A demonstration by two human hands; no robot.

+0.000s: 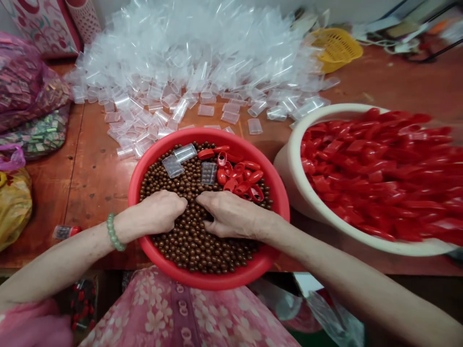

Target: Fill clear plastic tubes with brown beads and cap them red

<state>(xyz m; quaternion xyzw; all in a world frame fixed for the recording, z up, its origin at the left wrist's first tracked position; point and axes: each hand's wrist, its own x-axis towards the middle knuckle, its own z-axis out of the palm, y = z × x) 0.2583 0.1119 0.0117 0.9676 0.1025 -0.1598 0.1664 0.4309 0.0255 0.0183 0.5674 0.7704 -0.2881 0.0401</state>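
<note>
A red basin point(280, 193) full of small round brown balls point(202, 246) sits in front of me. My left hand point(164, 210) is closed in a fist at the middle of the balls; whatever it holds is hidden. Facing it, my right hand point(235, 212) curls its fingers down into the balls, thumb lower, and its contents are hidden too. Beyond my hands lie two empty-looking clear plastic sleeves point(185, 153) and a clear sleeve with brown balls in it point(209, 173). Several red plastic caps point(238, 176) are heaped at the basin's right back.
A big pile of clear sleeves point(202, 53) covers the table's back. On the right, a cream tub point(304, 193) brims with red caps. Filled bags point(32, 130) stand at the left, near a capped sleeve point(65, 232). A yellow basket point(336, 46) lies behind.
</note>
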